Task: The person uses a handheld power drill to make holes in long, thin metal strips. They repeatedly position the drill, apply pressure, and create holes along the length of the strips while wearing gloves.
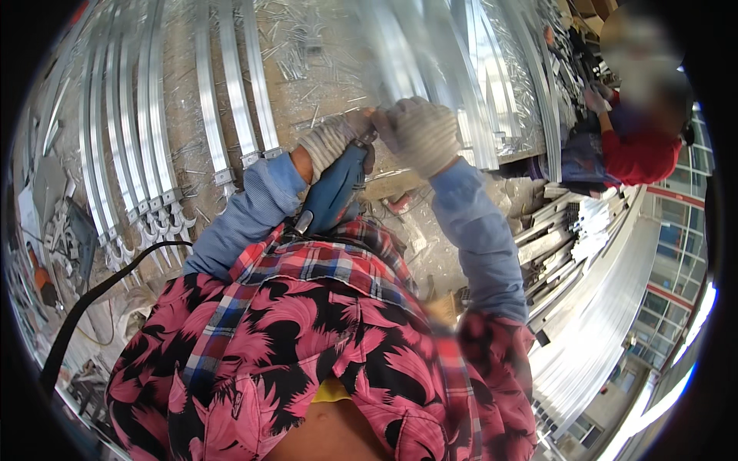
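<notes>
A blue power tool (336,184) is held close in front of my body, its front end pointing away from me. My left hand (338,138), in a striped knit glove, is closed round the front part of the tool. Just beside it, at the tool's tip, my right hand (419,132) is closed too, in the same kind of glove and slightly blurred. Its curled fingers hide whatever they hold. Beyond the right hand lie long silvery metal profiles (453,69), smeared in the picture.
Several metal bars with forked ends (154,146) lie in rows on the worktable (300,100) at left, among scattered rivets (296,58). A black cable (108,280) curves at lower left. A co-worker in a red top (642,154) is at far right, above stacked profiles (592,307).
</notes>
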`<state>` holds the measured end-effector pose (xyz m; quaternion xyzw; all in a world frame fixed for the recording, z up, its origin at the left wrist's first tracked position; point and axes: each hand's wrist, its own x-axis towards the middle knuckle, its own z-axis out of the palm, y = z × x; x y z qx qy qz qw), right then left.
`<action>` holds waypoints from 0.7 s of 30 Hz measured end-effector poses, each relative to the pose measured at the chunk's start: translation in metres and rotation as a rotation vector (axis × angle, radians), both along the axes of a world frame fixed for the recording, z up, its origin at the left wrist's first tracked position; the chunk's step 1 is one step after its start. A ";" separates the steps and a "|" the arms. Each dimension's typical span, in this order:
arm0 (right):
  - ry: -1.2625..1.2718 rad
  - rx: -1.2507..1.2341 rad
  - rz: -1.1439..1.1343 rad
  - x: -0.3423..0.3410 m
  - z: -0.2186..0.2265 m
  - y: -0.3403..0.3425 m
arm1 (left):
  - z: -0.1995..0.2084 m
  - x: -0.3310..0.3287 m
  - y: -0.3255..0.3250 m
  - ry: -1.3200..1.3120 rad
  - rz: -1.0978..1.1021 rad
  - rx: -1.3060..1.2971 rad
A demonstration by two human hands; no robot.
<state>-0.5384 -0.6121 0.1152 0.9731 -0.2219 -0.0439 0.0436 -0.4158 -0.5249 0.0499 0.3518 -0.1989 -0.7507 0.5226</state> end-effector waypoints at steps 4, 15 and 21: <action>-0.360 -0.196 -0.191 -0.021 -0.037 0.011 | 0.001 0.008 0.000 -0.050 -0.030 0.083; -1.442 1.410 -0.959 -0.072 -0.132 0.068 | 0.019 0.008 -0.056 0.390 0.430 0.300; -1.484 2.365 -0.299 -0.069 -0.122 0.105 | 0.060 -0.038 -0.053 0.317 0.213 -0.229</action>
